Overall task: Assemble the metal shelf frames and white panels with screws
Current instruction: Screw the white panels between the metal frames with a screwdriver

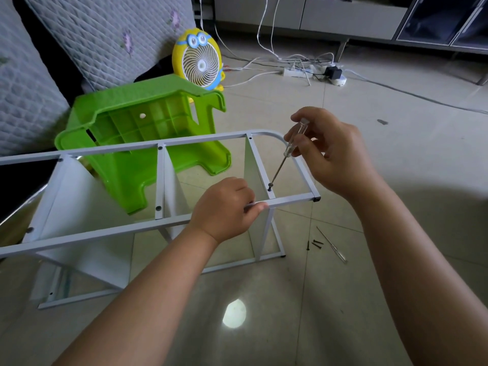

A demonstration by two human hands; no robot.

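Note:
A grey metal shelf frame (111, 235) lies on its side on the tiled floor, with white panels (79, 207) standing between its two frames. My left hand (224, 207) grips the near top rail. My right hand (327, 151) holds a clear-handled screwdriver (291, 146) by its handle. Its tip sits on a black screw (270, 185) in the right cross bar, next to the near rail. Black screw heads show on the other cross bars.
A green plastic stool (137, 122) lies tipped over behind the frame, with a yellow cartoon fan (199, 59) beyond it. A few loose screws (314, 243) and a second screwdriver (331, 244) lie on the floor to the right. Cables and a power strip (298, 72) lie further back.

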